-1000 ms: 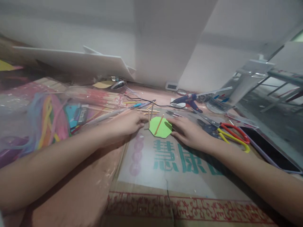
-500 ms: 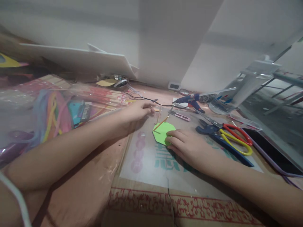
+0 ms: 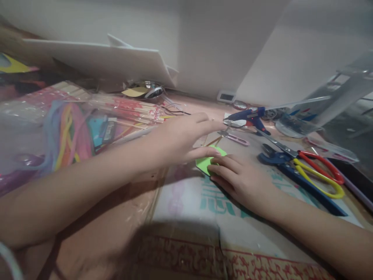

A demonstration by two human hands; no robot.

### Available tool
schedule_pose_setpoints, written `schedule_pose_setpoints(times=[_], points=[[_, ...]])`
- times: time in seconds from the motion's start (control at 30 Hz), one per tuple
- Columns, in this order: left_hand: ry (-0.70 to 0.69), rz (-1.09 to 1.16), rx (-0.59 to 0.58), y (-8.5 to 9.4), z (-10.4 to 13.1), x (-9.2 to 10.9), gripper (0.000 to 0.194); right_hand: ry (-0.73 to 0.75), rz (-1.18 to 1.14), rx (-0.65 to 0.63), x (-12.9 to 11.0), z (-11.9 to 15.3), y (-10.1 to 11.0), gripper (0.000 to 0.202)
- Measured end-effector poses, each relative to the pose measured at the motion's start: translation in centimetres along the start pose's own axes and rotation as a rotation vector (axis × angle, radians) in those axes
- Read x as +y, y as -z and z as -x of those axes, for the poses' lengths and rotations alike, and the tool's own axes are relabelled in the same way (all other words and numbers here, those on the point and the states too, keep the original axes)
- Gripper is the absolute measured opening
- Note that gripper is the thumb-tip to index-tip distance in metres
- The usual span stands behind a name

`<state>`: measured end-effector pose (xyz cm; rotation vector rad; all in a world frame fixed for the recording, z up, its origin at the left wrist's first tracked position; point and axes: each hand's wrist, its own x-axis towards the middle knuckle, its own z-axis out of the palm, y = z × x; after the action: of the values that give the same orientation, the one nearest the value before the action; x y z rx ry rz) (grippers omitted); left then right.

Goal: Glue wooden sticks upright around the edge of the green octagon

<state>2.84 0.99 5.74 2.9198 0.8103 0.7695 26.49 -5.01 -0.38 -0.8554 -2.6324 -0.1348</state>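
My right hand (image 3: 243, 177) rests low over the mat, its fingers closed on the right edge of a bright green, many-sided flat piece (image 3: 203, 164). Thin wooden sticks (image 3: 214, 142) stand up from that piece, partly hidden by my left hand (image 3: 186, 136). The left hand hovers above it with thumb and forefinger spread apart, holding nothing that I can see. Its thumb tip crosses over the green piece near my right fingers, while the forefinger points toward a pink craft knife (image 3: 237, 139). Behind the knife lies a blue glue gun (image 3: 247, 115).
Scissors with red and yellow handles (image 3: 319, 167) lie across blue-handled pliers (image 3: 309, 190) on the right, beside a phone (image 3: 354, 181). A clear container (image 3: 294, 122) stands behind. Bagged sticks (image 3: 125, 107), colourful long strips (image 3: 65, 136) and white boards (image 3: 101, 62) occupy the left.
My left hand has moved right and forward over the green piece, its fingers spreading. My right hand stays on the piece's edge. The whole view has shifted slightly.
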Motion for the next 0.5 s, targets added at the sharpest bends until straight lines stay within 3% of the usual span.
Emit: schedule_pose_setpoints(times=[0.23,0.4,0.5], points=[[0.035,0.015,0.01,-2.5,-0.8,0.4,0.039,0.018,0.047,-0.007,0.0,-0.2,-0.1,0.021],[0.118,0.167,-0.135,-3.6,-1.0,0.4,0.028,0.014,0.052,-0.006,0.2,-0.1,-0.2,0.02],[0.075,0.221,-0.196,-4.2,-1.4,0.0,0.022,0.032,0.079,-0.021,0.1,0.1,-0.1,0.023]])
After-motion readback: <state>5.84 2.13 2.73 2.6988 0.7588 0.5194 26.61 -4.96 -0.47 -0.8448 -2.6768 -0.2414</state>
